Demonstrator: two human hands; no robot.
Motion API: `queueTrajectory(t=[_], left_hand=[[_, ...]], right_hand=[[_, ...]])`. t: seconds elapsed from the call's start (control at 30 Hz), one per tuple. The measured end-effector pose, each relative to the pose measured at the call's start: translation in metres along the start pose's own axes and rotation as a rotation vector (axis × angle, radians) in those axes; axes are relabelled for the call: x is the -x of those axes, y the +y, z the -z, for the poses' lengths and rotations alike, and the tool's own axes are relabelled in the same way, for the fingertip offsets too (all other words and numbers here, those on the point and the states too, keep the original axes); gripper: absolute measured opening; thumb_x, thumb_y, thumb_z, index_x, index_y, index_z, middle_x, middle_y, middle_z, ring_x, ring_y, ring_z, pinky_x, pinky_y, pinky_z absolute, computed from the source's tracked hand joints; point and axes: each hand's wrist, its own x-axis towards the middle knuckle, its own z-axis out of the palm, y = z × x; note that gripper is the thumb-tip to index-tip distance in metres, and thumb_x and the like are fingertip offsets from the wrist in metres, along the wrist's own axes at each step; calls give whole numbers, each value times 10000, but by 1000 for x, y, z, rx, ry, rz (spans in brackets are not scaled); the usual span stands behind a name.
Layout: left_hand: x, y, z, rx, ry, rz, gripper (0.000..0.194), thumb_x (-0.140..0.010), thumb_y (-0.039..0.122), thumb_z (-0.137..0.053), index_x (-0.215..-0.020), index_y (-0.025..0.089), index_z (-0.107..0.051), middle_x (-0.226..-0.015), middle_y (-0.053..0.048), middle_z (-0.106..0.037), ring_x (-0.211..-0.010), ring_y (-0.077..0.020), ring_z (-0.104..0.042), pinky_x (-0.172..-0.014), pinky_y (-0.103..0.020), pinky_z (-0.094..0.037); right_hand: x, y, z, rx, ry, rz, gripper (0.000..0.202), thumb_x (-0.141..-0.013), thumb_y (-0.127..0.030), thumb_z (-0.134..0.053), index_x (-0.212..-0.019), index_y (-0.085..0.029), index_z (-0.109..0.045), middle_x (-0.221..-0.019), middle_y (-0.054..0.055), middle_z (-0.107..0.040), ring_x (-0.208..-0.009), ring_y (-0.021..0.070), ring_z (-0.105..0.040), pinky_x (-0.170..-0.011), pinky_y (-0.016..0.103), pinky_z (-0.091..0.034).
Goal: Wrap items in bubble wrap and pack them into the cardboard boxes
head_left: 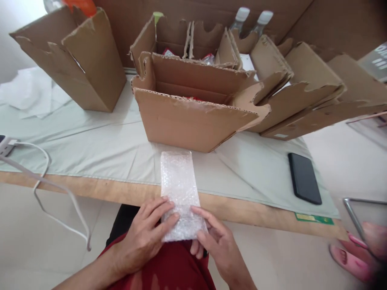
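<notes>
A flat strip of clear bubble wrap point(179, 177) lies with its far end on the cloth-covered table, while its near end hangs past the front edge over my lap. Around the left side of that near end is my left hand point(146, 229), with its fingertips pressed on the top. My right hand point(219, 237) grips the opposite side, its thumb and index finger on the wrap and the other fingers curled lower down. The near part looks thicker, as if folded over; whether anything is inside cannot be made out.
Beyond the wrap stands a wide cardboard box point(193, 125), with several narrower boxes behind and to its right. Another tall box point(96, 72) is at left. A black phone point(304, 178) lies on the right; a white cable point(60, 187) hangs over the left edge. Two bottles point(242, 15) show behind.
</notes>
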Motion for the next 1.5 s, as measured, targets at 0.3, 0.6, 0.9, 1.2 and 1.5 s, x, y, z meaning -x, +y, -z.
queueTrajectory(t=[0.3,0.6,0.9,1.2,1.5], left_hand=[[-21,1,6,356,84,381,457,-961,174,-596,-1400,273,-519,-1058,-41,-783,-1015,-203,-740,-927,-365,-603],[-33,-10,0,78,176,424,220,-1001,273,-563,-1191,222,-660,-889,-37,-764,-769,-173,-722,-721,-303,-592],[-52,-25,-2,25,0,462,296,-966,250,-547,-1238,185,-642,-704,11,-704,-609,-165,-659,-624,-290,-547],[-38,-16,18,115,43,311,564,-922,319,-666,-1450,231,-487,-1448,-168,-554,-1330,-318,-561,-1067,-479,-517],[-53,-25,5,96,7,404,342,-1014,278,-522,-1346,199,-543,-998,-75,-692,-890,-219,-658,-814,-386,-576]], right_hand=[[-14,-17,21,810,110,651,758,-884,-315,-748,-1569,-303,-426,-1459,107,-621,-1323,298,-605,-1091,472,-529],[-64,-30,-10,703,185,463,443,-941,-292,-637,-1377,-210,-639,-894,16,-771,-671,162,-669,-688,298,-586],[-35,-32,-5,1129,277,1086,392,-908,-192,-688,-1295,-225,-629,-1192,122,-724,-1158,309,-656,-967,484,-525],[-59,-49,-2,1057,-53,952,285,-1035,-138,-460,-1235,-184,-657,-1150,88,-782,-1024,230,-726,-869,406,-541],[-68,-62,-1,1009,168,742,269,-1024,-333,-546,-1155,-182,-726,-1156,110,-753,-1041,266,-697,-940,445,-547]])
